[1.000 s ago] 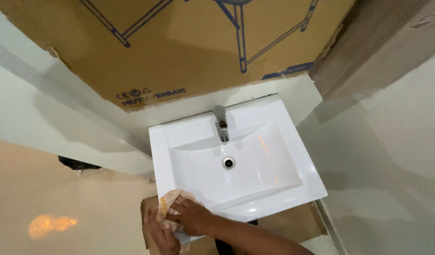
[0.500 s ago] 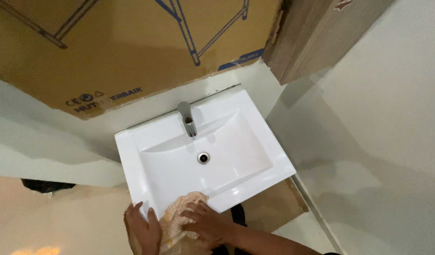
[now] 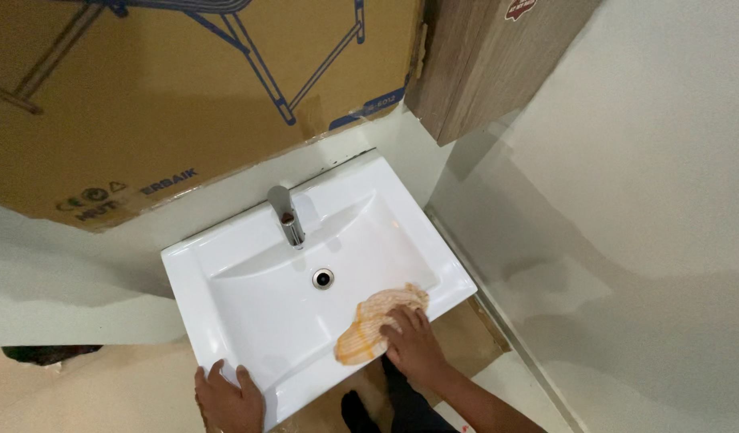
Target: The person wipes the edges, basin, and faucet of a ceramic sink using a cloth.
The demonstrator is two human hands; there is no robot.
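A white rectangular washbasin (image 3: 225,265) with a chrome tap (image 3: 286,215) and a round drain (image 3: 323,278) sits below me. My right hand (image 3: 413,345) presses an orange-and-white cloth (image 3: 373,321) flat on the basin's front right slope. My left hand (image 3: 228,397) grips the basin's front left rim, fingers curled over the edge.
A large brown cardboard sheet (image 3: 145,104) with blue line drawing leans on the wall behind the basin. A wood-grain cabinet (image 3: 490,56) hangs at the upper right. Pale walls surround the basin; brown cardboard (image 3: 458,337) lies under its front right corner.
My right hand has slid the cloth from the front left corner across to the front right of the basin. My left hand stayed on the front left rim. The view shifted.
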